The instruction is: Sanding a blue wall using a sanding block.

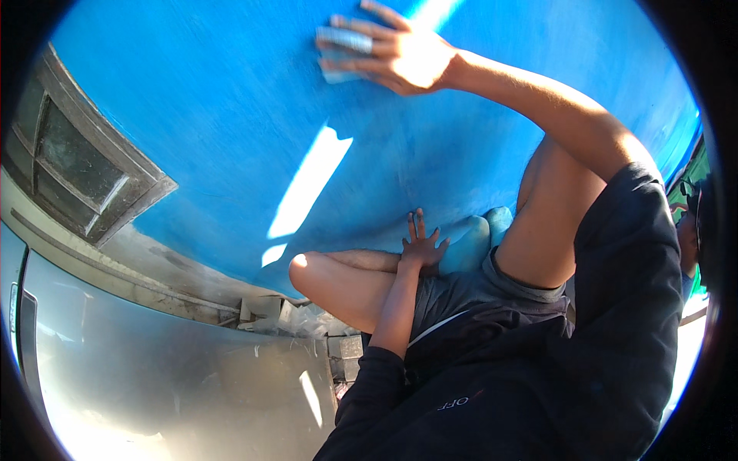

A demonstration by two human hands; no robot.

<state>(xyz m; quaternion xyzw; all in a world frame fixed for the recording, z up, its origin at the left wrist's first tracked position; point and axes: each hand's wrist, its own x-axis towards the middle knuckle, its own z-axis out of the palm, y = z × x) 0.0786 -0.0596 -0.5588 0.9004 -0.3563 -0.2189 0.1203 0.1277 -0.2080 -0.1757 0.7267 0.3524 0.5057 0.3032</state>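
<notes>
My right hand [424,57] is stretched out at the top of the view, spread flat against a blue painted surface [219,86] that looks like a wall. Under and between its fingers is a small pale pad or folded sheet [346,40], pressed to the paint; blur hides its exact kind. Lower down, my left hand [424,248] has its fingers apart and holds nothing. It rests by my bent leg [346,282], near my feet in turquoise socks [470,245]. Whether its fingertips touch the blue surface I cannot tell.
A wooden-framed window [86,155] with dusty panes borders the blue area at left. A shiny grey metal panel [173,369], perhaps a refrigerator, fills the lower left. Beside it lie blocks and crumpled plastic [305,320]. Another person [689,230] is at the right edge.
</notes>
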